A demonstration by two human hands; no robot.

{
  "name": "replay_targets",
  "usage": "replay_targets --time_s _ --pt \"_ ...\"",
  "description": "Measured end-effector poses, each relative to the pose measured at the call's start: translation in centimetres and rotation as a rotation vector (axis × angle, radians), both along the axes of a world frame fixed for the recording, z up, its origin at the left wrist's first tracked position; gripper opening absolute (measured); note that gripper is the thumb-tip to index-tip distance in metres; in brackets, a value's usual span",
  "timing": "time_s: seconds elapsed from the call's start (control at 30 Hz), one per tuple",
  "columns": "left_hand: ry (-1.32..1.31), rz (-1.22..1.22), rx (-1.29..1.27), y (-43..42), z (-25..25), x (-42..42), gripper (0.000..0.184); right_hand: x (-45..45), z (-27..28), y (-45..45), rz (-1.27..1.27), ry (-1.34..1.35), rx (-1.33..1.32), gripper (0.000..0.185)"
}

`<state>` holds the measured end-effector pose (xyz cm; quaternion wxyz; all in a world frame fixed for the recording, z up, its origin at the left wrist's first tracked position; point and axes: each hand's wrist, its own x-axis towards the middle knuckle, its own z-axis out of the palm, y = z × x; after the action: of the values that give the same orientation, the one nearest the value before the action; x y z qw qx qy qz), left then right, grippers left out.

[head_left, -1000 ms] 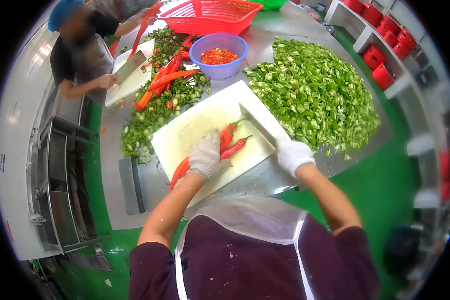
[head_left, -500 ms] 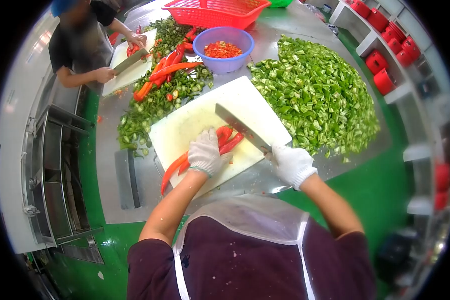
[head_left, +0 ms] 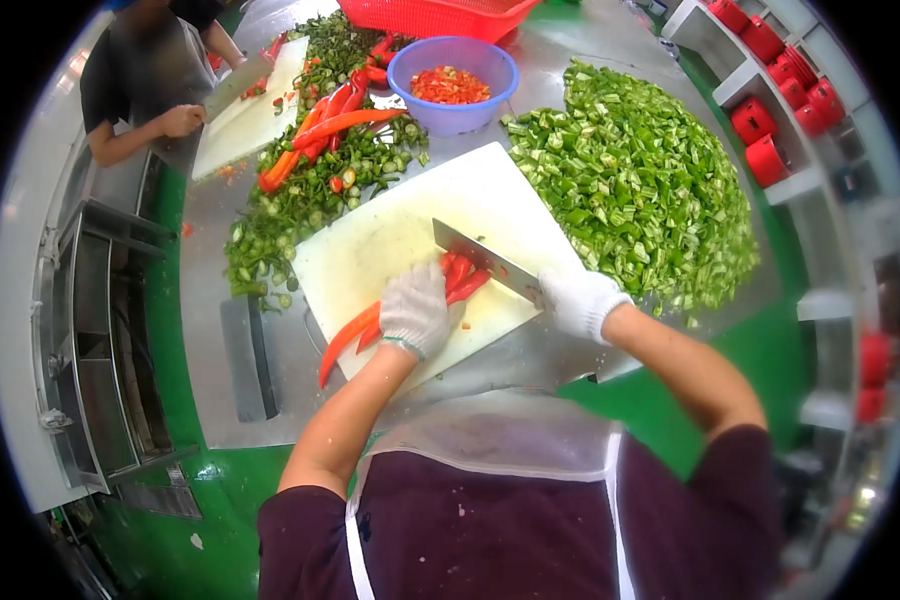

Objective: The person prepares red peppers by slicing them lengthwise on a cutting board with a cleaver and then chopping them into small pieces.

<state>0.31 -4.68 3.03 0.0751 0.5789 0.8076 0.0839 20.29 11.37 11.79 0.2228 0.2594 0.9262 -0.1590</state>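
My left hand (head_left: 416, 308), in a white glove, is closed over several long red peppers (head_left: 352, 340) lying on a white cutting board (head_left: 510, 190). Their cut ends stick out to the right of the fingers. My right hand (head_left: 582, 302), gloved too, grips a cleaver at its handle end. The cleaver's blade (head_left: 485, 260) slants over the board, right beside the cut pepper ends, with small red bits on its face. Behind the board stands a blue-purple bowl (head_left: 453, 120) with chopped red pepper in it.
Chopped green peppers (head_left: 640, 190) form a large heap on the right. Green stems and trimmings (head_left: 270, 230) with whole red peppers lie left of the board, a grey block (head_left: 247, 360) nearer me. At the upper left a co-worker holds a knife over another board (head_left: 245, 130). Behind is a red basket (head_left: 440, 18).
The cleaver has swung from the board's right edge to the peppers, whose stem ends no longer show on them. The co-worker's pepper has come down to their board, and their knife has moved.
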Motion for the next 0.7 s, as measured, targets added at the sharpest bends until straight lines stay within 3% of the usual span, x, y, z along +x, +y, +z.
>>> replay_targets --time_s 0.13,0.33,0.37,0.47,0.5,0.6,0.7 --pt "-0.042 0.01 0.043 -0.1 0.2 0.4 0.055 -3.6 -2.8 0.2 0.0 0.048 -0.013 0.023" --pt "-0.063 -0.037 -0.011 -2.3 3.1 3.1 0.068 -2.6 -2.0 -0.5 -0.111 0.198 0.005 0.026" --pt "-0.19 -0.015 -0.168 -2.2 4.6 3.0 0.068 -2.0 -1.4 -0.6 -0.214 0.246 -0.004 0.028" --pt "-0.305 0.032 0.252 -0.3 0.1 0.4 0.057 0.9 0.9 -0.8 -0.536 0.212 0.008 0.043" --pt "-0.271 -0.049 0.33 1.3 1.2 -0.4 0.044 2.1 0.7 -0.9 -0.543 0.219 0.022 0.04" --pt "0.067 -0.397 0.262 6.1 4.3 -1.0 0.033 5.7 -0.8 -1.9 -0.516 0.215 0.054 0.035" --pt "-0.032 -0.653 -0.09 9.8 3.5 -2.6 0.029 7.0 -3.2 -2.7 -0.496 0.149 0.039 0.036"
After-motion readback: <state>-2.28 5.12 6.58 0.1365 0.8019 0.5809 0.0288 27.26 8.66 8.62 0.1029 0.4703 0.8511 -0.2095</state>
